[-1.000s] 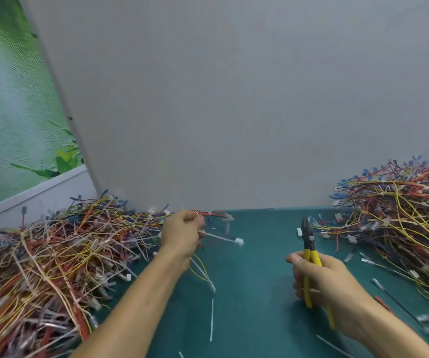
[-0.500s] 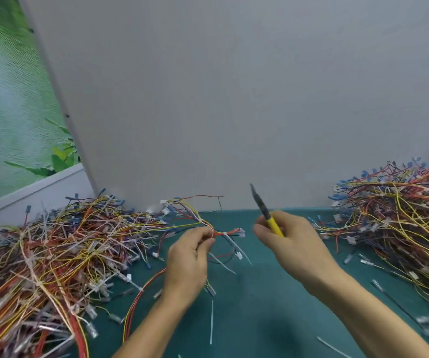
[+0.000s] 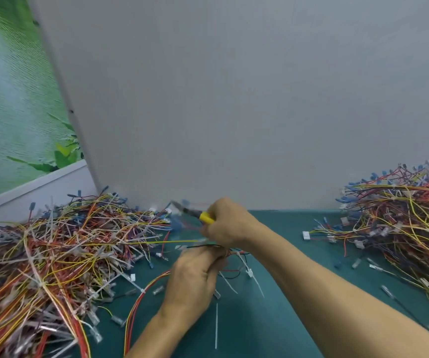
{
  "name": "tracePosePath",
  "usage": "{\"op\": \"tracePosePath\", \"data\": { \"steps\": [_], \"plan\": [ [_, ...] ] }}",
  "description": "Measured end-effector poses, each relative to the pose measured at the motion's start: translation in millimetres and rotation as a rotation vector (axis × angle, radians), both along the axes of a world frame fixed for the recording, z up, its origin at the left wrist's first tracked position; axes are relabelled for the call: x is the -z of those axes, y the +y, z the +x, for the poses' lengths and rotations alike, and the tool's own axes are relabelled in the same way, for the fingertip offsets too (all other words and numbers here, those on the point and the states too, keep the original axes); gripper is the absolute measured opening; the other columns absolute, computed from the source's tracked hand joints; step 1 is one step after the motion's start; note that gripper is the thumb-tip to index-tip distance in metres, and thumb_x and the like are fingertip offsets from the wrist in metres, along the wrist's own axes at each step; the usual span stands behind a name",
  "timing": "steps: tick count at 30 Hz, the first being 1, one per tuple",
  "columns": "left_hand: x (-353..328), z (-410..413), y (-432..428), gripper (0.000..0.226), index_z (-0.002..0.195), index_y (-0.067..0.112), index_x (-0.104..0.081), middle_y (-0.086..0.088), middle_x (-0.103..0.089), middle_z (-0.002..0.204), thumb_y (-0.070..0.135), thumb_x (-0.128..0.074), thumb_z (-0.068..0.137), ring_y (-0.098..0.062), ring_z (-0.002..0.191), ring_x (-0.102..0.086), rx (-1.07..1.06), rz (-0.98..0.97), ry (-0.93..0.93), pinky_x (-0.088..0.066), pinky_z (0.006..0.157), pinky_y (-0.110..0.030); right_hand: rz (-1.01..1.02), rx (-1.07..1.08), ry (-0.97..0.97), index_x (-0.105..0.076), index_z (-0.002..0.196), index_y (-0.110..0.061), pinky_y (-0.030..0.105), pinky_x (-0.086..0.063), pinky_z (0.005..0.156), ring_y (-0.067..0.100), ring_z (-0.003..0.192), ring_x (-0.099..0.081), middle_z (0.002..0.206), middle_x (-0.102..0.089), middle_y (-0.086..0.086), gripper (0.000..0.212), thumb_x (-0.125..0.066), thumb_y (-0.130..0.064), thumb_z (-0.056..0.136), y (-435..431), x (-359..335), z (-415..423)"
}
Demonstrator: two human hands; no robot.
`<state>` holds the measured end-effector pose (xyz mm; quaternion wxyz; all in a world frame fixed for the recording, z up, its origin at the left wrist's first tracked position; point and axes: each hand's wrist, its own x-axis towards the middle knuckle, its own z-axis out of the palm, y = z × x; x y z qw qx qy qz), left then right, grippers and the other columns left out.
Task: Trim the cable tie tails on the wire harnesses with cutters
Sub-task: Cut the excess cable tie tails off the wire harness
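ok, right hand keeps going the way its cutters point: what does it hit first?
Probably the far edge of the left harness pile. The right hand aims the cutters left and slightly up; blur hides depth, so the grey panel behind may come first.

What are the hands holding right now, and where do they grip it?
The right hand grips the cutters by their yellow handles; the left hand holds a wire harness where its wires bunch together.

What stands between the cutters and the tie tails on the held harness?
No separate object. The right hand grips the cutters just above the left hand, which holds the harness. The blades point left, away from the tie tails hanging below.
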<state>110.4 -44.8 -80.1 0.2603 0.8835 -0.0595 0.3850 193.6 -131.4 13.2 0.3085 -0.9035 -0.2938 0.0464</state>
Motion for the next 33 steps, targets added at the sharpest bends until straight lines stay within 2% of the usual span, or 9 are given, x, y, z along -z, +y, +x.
{"op": "tracePosePath", "data": {
  "steps": [3, 8, 13, 18, 21, 24, 27, 30, 33],
  "plan": [
    [-8, -1, 1, 0.037, 0.109, 0.013, -0.069, 0.007, -0.069, 0.102, 0.039, -0.061, 0.085, -0.015, 0.095, -0.063, -0.102, -0.132, 0.002, -0.05, 0.085, -0.03, 0.432, 0.3, -0.023, -0.056, 0.076, -0.016, 0.035, -0.046, 0.07, 0.033, 0.085, -0.059, 0.084, -0.064, 0.01, 0.018, -0.059, -0.029, 0.087, -2, -1, 5],
    [-13, -6, 3, 0.041, 0.102, 0.013, -0.069, 0.006, -0.066, 0.101, 0.042, -0.041, 0.091, -0.013, 0.097, -0.059, -0.202, -0.154, -0.012, -0.043, 0.088, -0.028, 0.524, 0.401, -0.01, -0.054, 0.071, -0.014, 0.032, -0.038, 0.064, 0.032, 0.077, -0.055, 0.071, -0.059, 0.004, 0.024, -0.061, -0.031, 0.087, -10, 0, 10],
    [-21, -10, 5, 0.015, 0.087, 0.013, -0.07, 0.005, -0.066, 0.086, 0.021, -0.058, 0.086, -0.018, 0.081, -0.061, -0.257, -0.096, 0.011, -0.051, 0.075, -0.036, 0.673, 0.463, -0.033, -0.059, 0.076, -0.016, 0.035, -0.041, 0.066, 0.029, 0.076, -0.054, 0.07, -0.059, 0.001, 0.02, -0.062, -0.03, 0.089, -18, -8, 19],
    [-69, -24, 33, 0.009, 0.077, 0.018, -0.069, 0.004, -0.066, 0.076, 0.024, -0.064, 0.082, -0.021, 0.073, -0.06, -0.417, 0.063, -0.069, -0.049, 0.067, -0.034, 0.643, 0.443, -0.002, -0.06, 0.078, -0.015, 0.041, -0.051, 0.072, 0.031, 0.077, -0.057, 0.073, -0.062, 0.005, 0.02, -0.063, -0.031, 0.088, -22, 2, 19],
    [-94, -25, 69, 0.02, 0.102, 0.027, -0.072, 0.002, -0.07, 0.104, 0.03, -0.072, 0.082, -0.027, 0.101, -0.058, -0.578, 0.281, 0.257, -0.044, 0.086, -0.04, 0.626, 0.44, 0.028, -0.062, 0.078, -0.013, 0.041, -0.051, 0.071, 0.031, 0.076, -0.058, 0.073, -0.063, 0.006, 0.02, -0.064, -0.031, 0.087, -25, 9, 20],
    [-95, -26, 93, 0.023, 0.109, 0.035, -0.07, 0.01, -0.068, 0.114, 0.034, -0.068, 0.086, -0.02, 0.109, -0.059, -0.62, 0.291, 0.587, -0.044, 0.097, -0.041, 0.633, 0.437, 0.057, -0.061, 0.076, -0.014, 0.042, -0.051, 0.069, 0.029, 0.068, -0.054, 0.067, -0.059, 0.004, 0.02, -0.064, -0.031, 0.087, -28, 16, 19],
    [-87, -32, 105, 0.035, 0.117, 0.029, -0.067, 0.004, -0.063, 0.124, 0.027, -0.072, 0.082, -0.021, 0.111, -0.057, -0.599, 0.211, 0.564, -0.043, 0.1, -0.042, 0.618, 0.428, 0.073, -0.059, 0.075, -0.016, 0.042, -0.05, 0.067, 0.026, 0.065, -0.05, 0.066, -0.056, 0.003, 0.02, -0.064, -0.031, 0.088, -27, 23, 17],
    [-84, -41, 115, 0.027, 0.096, 0.029, -0.068, 0.004, -0.069, 0.099, 0.019, -0.08, 0.074, -0.012, 0.083, -0.061, -0.559, 0.06, 0.47, -0.049, 0.081, -0.032, 0.616, 0.435, 0.088, -0.056, 0.072, -0.017, 0.042, -0.05, 0.068, 0.026, 0.065, -0.048, 0.065, -0.054, 0.002, 0.023, -0.064, -0.03, 0.088, -24, 30, 16],
    [-79, -44, 119, 0.03, 0.067, 0.035, -0.058, 0.017, -0.062, 0.064, 0.017, -0.081, 0.074, 0.003, 0.064, -0.055, -0.533, 0.033, 0.454, -0.039, 0.057, -0.019, 0.623, 0.452, 0.123, -0.058, 0.073, -0.015, 0.04, -0.048, 0.067, 0.026, 0.066, -0.049, 0.066, -0.055, 0.003, 0.023, -0.065, -0.03, 0.088, -18, 36, 14]
  ]
}}
